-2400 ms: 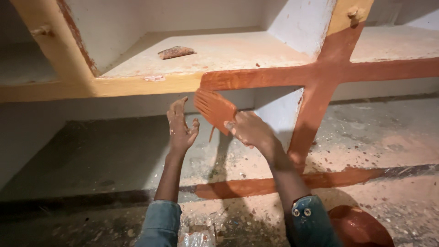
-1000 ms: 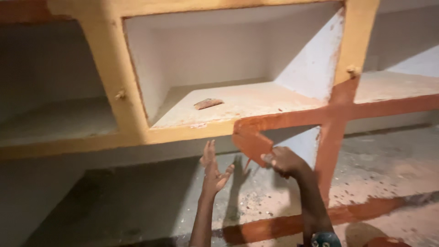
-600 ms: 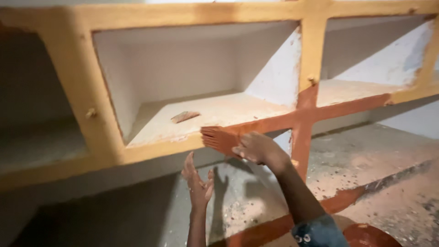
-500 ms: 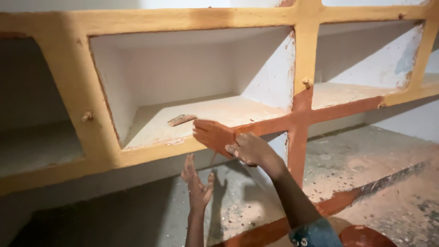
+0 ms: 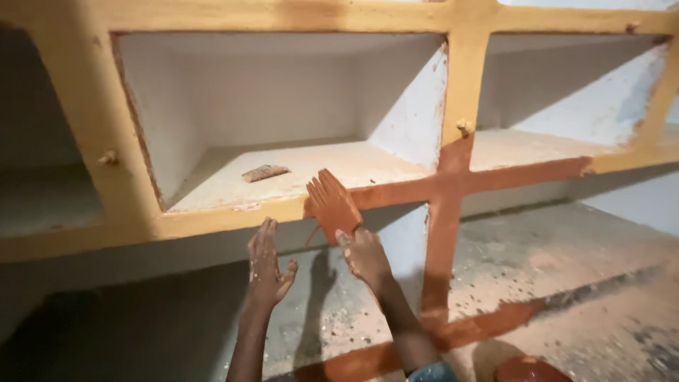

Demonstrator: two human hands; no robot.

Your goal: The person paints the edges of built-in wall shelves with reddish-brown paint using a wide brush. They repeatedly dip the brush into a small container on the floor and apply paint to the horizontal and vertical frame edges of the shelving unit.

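Nearest, at the bottom edge: a round reddish-brown bowl [image 5: 527, 369], only its top showing, beside a blue cuff on the right forearm.

Above that, right hand [image 5: 364, 253] closed around the handle of a wide paintbrush [image 5: 331, 204]. Brush coated all over in rust-red paint, bristles fanned and streaked, the same colour as the wet band behind. Bristle end pressed against the front edge of the shelf frame [image 5: 212, 221], right where red paint gives way to yellow. Handle mostly hidden inside the fist.

Left hand [image 5: 267, 267] beside it, open, fingers spread and raised, palm turned toward the lower wall, holding nothing; contact with the surface impossible to tell.

Behind both hands: yellow frame of open wall compartments, white inside. Red paint covering the horizontal edge rightward from the brush and the lower part of the upright post [image 5: 447, 233]; another red strip along the speckled grey ledge [image 5: 566, 262] below.

Farther back, on the floor of the middle compartment: a small brownish scrap [image 5: 264, 172] lying flat, well apart from the brush. Small knobs on the yellow uprights.
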